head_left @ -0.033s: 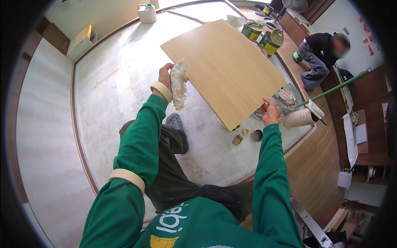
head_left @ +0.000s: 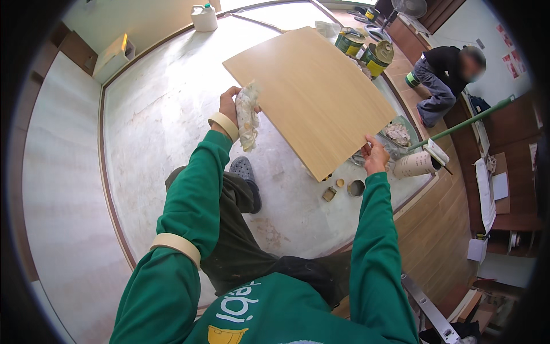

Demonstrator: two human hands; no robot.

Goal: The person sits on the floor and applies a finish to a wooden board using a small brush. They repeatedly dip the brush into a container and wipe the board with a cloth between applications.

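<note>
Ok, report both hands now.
Right hand: closed on the edge of a rectangular tan wooden board.
Left hand: holding a crumpled, stained white rag; board contact unclear.

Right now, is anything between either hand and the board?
The left hand holds a crumpled wad that appears between it and the board; contact there is unclear. Nothing visible blocks the right hand, which holds the board's near edge.

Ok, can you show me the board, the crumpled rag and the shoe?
Board (head_left: 309,103): head view, middle of its flat face.
Rag (head_left: 247,116): head view, middle of its crumpled side.
Shoe (head_left: 244,171): head view, its top, near the toe.
</note>
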